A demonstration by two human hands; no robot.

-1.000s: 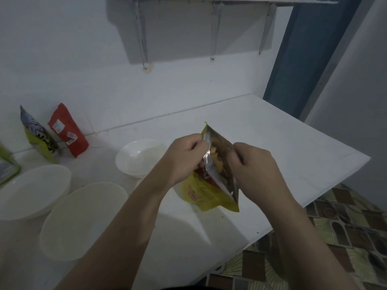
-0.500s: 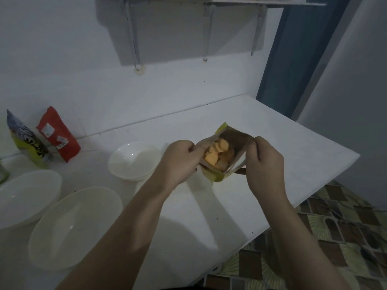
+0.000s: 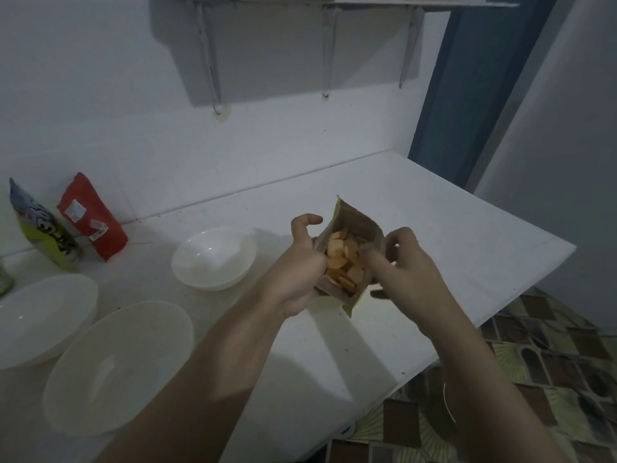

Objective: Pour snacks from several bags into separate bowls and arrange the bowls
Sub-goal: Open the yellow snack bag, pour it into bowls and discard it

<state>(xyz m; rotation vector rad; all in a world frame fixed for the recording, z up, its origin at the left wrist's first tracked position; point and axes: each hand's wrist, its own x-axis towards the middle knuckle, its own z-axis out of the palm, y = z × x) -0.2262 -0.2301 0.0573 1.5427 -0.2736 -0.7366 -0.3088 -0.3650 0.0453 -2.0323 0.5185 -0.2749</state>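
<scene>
An opened yellow snack bag (image 3: 359, 225) is held above the white counter (image 3: 434, 228), its mouth wide and orange chips (image 3: 344, 259) showing inside. My left hand (image 3: 300, 265) grips the bag's left side. My right hand (image 3: 405, 272) is at the bag's right edge, blurred, fingers curled near the rim. A small white bowl (image 3: 213, 257) sits just left of the bag. Two larger white bowls (image 3: 117, 365) (image 3: 43, 315) stand at the left. A red bag (image 3: 91, 217) and a yellow-green bag (image 3: 43, 228) lean on the wall.
A green object (image 3: 5, 279) shows at the far left edge. A wall shelf on brackets (image 3: 327, 45) hangs above the counter. The counter ends at the right over a patterned tile floor (image 3: 534, 362). A blue door frame (image 3: 467, 88) stands at the back right.
The bag went from nearly closed and upright to pulled wide open with chips showing. My right hand has loosened at the right rim and the view has shifted slightly.
</scene>
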